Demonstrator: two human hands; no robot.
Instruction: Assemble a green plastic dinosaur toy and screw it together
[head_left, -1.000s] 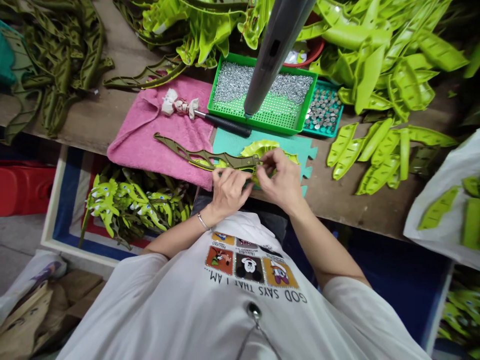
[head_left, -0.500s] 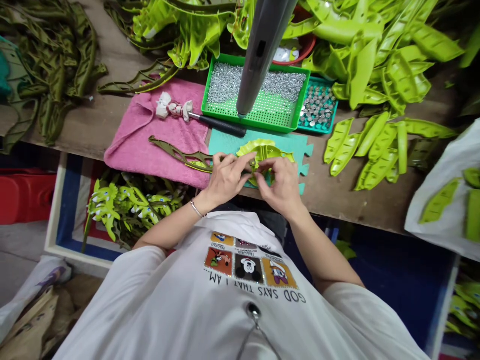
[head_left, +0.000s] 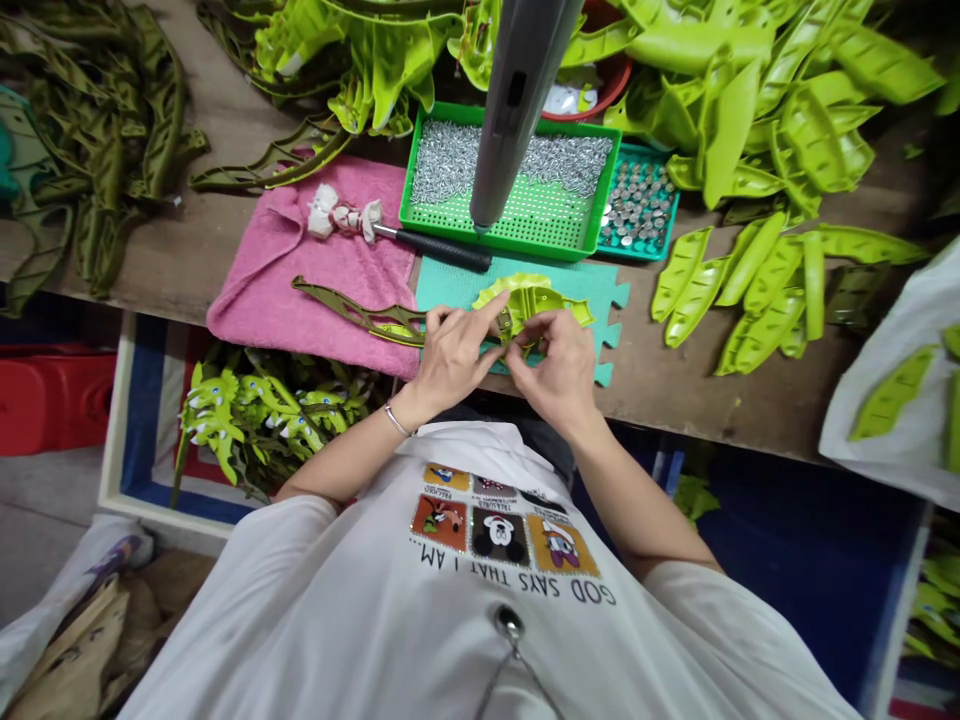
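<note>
A lime-green plastic toy part (head_left: 534, 297) lies on the turquoise foam mat (head_left: 452, 284). From it a long olive-green plastic strip (head_left: 352, 308) reaches left over the pink towel (head_left: 255, 265). My left hand (head_left: 454, 358) is closed around the place where the two pieces meet, its index finger stretched along the top. Close beside it, my right hand (head_left: 561, 368) pinches with thumb and fingers at the near edge of the lime part; what is between those fingertips is hidden. A hammer (head_left: 442, 249) with a cloth-wrapped head rests behind, across towel and mat.
A green tray (head_left: 510, 212) of small screws and a teal tray (head_left: 637, 205) of small round metal pieces stand behind the mat. A grey tool (head_left: 510, 110) hangs over the screws. Lime-green pieces (head_left: 765, 285) lie right; olive strips (head_left: 112, 150) are heaped left.
My right hand's fingertips have shifted slightly down and left, closer to my left hand. The left hand and toy part keep nearly the same place; the view has moved a little.
</note>
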